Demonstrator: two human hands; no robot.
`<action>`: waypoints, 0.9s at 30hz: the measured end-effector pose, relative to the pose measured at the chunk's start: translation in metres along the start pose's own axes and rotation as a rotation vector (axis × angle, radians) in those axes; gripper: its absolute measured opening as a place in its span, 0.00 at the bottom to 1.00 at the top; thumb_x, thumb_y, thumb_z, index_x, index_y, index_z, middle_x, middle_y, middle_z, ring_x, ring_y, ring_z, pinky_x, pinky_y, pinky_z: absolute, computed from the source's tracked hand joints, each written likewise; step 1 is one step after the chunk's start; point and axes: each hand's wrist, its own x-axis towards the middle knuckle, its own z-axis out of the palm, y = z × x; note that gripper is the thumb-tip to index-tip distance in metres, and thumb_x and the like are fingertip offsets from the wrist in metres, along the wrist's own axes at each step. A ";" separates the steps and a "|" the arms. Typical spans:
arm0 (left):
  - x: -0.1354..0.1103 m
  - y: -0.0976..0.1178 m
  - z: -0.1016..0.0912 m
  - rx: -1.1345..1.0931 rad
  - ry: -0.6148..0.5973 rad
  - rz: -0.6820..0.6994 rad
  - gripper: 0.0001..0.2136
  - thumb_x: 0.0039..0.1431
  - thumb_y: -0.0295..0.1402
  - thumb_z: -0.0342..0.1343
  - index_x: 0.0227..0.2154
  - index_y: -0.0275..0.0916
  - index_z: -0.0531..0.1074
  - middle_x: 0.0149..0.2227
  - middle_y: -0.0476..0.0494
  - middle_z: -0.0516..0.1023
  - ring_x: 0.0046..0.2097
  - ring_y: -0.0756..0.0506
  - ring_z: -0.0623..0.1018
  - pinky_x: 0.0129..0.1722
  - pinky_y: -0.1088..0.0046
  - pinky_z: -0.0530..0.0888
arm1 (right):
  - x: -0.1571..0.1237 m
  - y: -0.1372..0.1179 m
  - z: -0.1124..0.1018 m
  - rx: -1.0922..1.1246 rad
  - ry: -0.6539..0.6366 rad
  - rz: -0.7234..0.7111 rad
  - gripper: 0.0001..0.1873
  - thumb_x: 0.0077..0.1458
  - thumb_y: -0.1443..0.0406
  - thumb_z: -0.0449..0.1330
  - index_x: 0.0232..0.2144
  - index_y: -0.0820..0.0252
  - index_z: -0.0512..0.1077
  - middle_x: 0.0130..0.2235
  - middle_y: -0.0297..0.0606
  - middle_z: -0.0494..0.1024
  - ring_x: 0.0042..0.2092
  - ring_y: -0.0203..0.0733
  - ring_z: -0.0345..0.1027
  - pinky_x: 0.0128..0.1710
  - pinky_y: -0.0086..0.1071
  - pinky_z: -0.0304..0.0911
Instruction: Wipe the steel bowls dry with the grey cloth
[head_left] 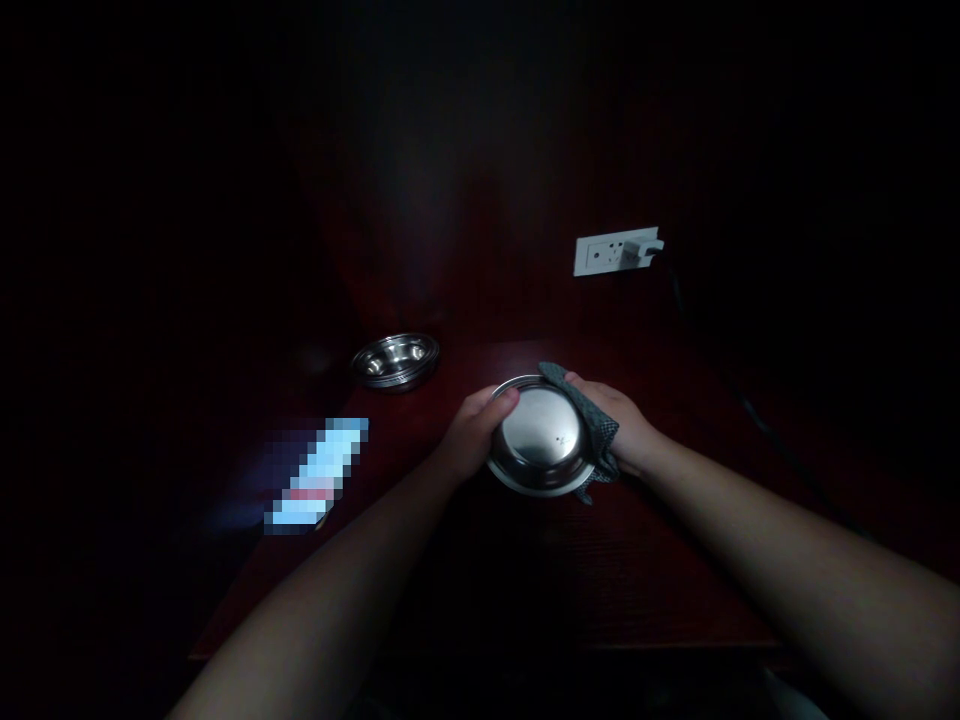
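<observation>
From where I stand, the leftmost thing is a bright panel (319, 472), too blurred to read, out to the left of the left fingers and nearer the person. Beyond those fingers, up and to their left, sits a stack (395, 362) of steel bowls near the table's edge, well apart from both hands.

The left hand (474, 425) has its fingers closed on the rim of a steel bowl (538, 430), the thumb laid over the near face. The bowl is between the two hands, tilted, and what looks like its underside faces the person, showing a small dark mark. It appears raised over the dark red table (525, 580). Against its right side a dark checked cloth (596, 425) is bunched, pressed there by the right hand (615, 410); those fingers curl behind the cloth, so I can't see all of them.

I'd judge the step to be wiping the bowl's rim and outer side. A further rub calls for a firm left grip while the right fingers work the cloth around the rim.

Past the right fingers, farther back, a white socket (594, 256) holds a plug (643, 246), its cord (757, 412) trailing right.
</observation>
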 end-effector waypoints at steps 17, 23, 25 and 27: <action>0.000 -0.001 0.003 0.010 -0.023 -0.016 0.19 0.54 0.45 0.57 0.39 0.34 0.77 0.32 0.41 0.80 0.34 0.45 0.75 0.35 0.70 0.68 | -0.003 -0.003 -0.001 -0.030 -0.092 -0.003 0.25 0.47 0.45 0.63 0.32 0.61 0.80 0.27 0.39 0.81 0.29 0.40 0.71 0.34 0.34 0.65; 0.002 -0.003 0.003 -0.014 -0.028 -0.047 0.20 0.53 0.46 0.59 0.39 0.33 0.76 0.31 0.42 0.79 0.33 0.45 0.75 0.34 0.70 0.67 | -0.002 -0.002 -0.002 -0.029 -0.113 0.001 0.24 0.46 0.45 0.64 0.29 0.61 0.80 0.25 0.38 0.80 0.26 0.39 0.69 0.30 0.32 0.63; 0.003 -0.004 0.002 -0.009 -0.027 -0.043 0.19 0.53 0.46 0.59 0.38 0.33 0.76 0.31 0.42 0.79 0.33 0.45 0.75 0.35 0.70 0.67 | -0.002 -0.002 -0.002 -0.031 -0.115 -0.004 0.24 0.45 0.45 0.65 0.29 0.61 0.80 0.24 0.38 0.79 0.25 0.38 0.68 0.28 0.32 0.62; 0.003 -0.005 0.003 -0.017 -0.013 -0.042 0.19 0.52 0.46 0.59 0.37 0.33 0.75 0.31 0.42 0.79 0.33 0.45 0.75 0.35 0.70 0.68 | -0.002 -0.003 -0.002 -0.041 -0.121 -0.005 0.25 0.45 0.45 0.65 0.29 0.61 0.80 0.24 0.38 0.79 0.25 0.38 0.68 0.27 0.31 0.62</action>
